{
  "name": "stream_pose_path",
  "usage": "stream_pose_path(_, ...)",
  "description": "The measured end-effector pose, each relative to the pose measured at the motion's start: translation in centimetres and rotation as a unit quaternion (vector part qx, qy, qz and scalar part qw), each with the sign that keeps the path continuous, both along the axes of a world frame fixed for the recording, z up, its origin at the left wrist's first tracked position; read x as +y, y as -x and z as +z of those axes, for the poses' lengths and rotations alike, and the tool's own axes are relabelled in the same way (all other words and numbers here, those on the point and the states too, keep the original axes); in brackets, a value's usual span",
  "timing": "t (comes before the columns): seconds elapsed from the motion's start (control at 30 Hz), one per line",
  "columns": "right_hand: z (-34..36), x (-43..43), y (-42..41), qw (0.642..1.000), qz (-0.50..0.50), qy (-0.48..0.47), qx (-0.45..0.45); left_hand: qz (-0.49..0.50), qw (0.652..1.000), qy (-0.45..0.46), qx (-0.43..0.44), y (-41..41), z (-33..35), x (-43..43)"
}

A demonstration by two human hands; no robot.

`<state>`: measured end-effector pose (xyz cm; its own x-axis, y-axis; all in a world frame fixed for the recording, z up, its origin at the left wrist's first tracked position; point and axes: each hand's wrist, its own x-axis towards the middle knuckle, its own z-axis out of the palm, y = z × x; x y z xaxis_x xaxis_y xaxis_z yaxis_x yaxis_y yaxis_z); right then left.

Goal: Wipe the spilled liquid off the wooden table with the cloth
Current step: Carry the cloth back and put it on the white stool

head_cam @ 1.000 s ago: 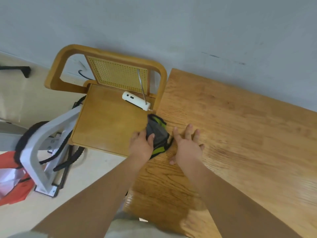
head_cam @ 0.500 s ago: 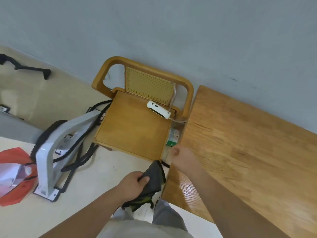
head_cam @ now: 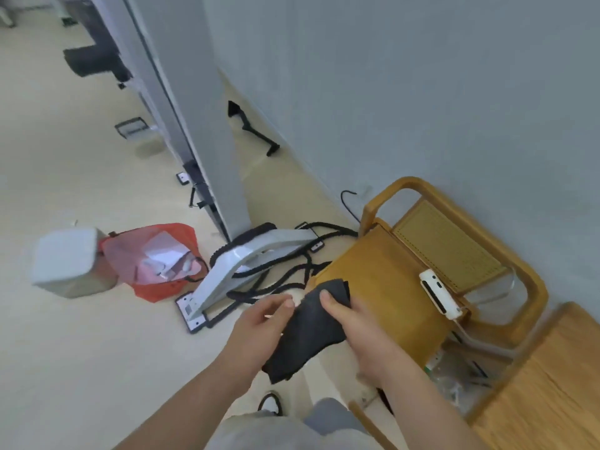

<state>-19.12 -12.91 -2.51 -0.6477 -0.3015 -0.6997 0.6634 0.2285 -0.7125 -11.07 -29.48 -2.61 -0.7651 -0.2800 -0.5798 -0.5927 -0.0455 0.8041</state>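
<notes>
A dark grey cloth (head_cam: 305, 332) hangs between both of my hands, in the air over the floor and left of the chair. My left hand (head_cam: 256, 329) grips its left side and my right hand (head_cam: 360, 336) grips its right side, thumb on top. Only a corner of the wooden table (head_cam: 548, 391) shows, at the lower right, away from the cloth. No spilled liquid is visible on that corner.
A wooden chair (head_cam: 383, 267) with a cane back stands against the wall, a white device (head_cam: 438, 293) on its seat. On the floor lie a white stand with black cables (head_cam: 246, 264), a red bag (head_cam: 156, 261) and a white box (head_cam: 68, 261).
My view has swung left, off the table toward the floor. The cloth came off the table in my left hand, and my right hand has joined to grip it too.
</notes>
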Motion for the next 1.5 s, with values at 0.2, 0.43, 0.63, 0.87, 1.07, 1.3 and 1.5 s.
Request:
stream_pose_path(0.2,1.4,-6.8,2.1,0.99,0.068,0.117,-0.051,0.091,0.981,-0.17,0.008,-2.1,0.1,-6.3)
stream_pose_path(0.43,0.7,-13.3,7.0,0.972,0.175,0.138,-0.082,0.2,0.963,-0.176,0.048,-0.4,0.1,-11.2)
stream_pose_path(0.63,-0.1,-19.6,10.2,0.953,0.292,0.062,-0.047,0.257,0.962,-0.076,0.057,1.2,1.3,-16.1)
stream_pose_path(0.87,0.3,-30.4,8.1,0.915,0.392,0.014,0.089,0.36,0.923,-0.101,0.091,-3.7,2.6,-23.5)
stream_pose_path(1.07,0.3,-42.5,3.6,0.866,0.496,0.059,0.011,0.465,0.866,-0.163,0.082,-9.4,1.1,-33.4)
stream_pose_path(1.3,-4.6,-59.9,-3.2,0.893,0.45,0.022,0.001,0.422,0.874,-0.224,0.086,-15.9,-2.7,-51.1)
stream_pose_path(1.5,-5.9,-72.0,-7.9,0.926,0.375,-0.014,-0.032,0.358,0.922,-0.147,0.013,-18.4,-3.9,-63.7)
